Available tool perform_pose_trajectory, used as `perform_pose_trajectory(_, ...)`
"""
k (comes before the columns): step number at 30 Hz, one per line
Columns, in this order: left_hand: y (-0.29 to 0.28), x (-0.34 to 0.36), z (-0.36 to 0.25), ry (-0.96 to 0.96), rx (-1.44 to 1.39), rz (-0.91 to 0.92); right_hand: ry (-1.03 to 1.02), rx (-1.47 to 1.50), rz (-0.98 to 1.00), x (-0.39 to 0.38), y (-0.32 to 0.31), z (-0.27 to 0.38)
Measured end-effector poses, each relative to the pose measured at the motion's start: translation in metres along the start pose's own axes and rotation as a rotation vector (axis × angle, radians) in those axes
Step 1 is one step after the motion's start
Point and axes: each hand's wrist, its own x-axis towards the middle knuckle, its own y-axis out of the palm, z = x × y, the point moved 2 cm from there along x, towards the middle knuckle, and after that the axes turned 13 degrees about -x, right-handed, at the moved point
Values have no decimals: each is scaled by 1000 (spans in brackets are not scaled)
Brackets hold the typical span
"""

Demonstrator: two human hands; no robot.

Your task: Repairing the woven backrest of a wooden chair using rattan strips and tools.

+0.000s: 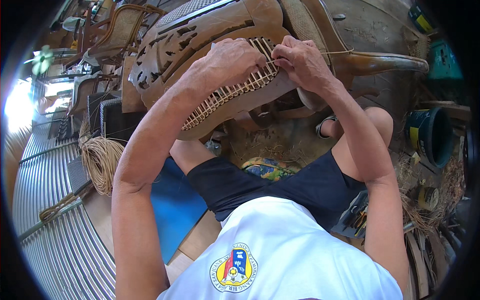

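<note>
A carved brown wooden chair (210, 37) lies across in front of me, with pale cane strips (232, 95) laced in a crossed row along its curved frame edge (225, 114). My left hand (232, 62) rests over the lacing, fingers curled down. Whatever its fingertips grip is hidden. Close beside it, my right hand (302, 62) pinches a thin cane strand at the right end of the row. A loose length of cane strand (337, 52) runs out to the right past this hand, over the chair's wood.
A coil of cane (102, 160) hangs at left near corrugated metal sheeting (55, 235). Other wooden chairs (117, 30) stand at the back left. A dark bucket (430, 137) is at right, above scattered cane scraps (415, 190). A blue sheet (175, 205) lies by my left leg.
</note>
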Motion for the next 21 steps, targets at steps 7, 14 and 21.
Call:
perform_pose_trajectory(7,3,5,-4,-38,46,15,-1,-12,-16,0,3,-2)
perform_pose_trajectory(14,-2,3,-6,-88,52,60,-3,-1,-16,0,2,-3)
perform_pose_trajectory(21,-4,2,-5,-68,39,47,8,-16,-8,-1,5,-3)
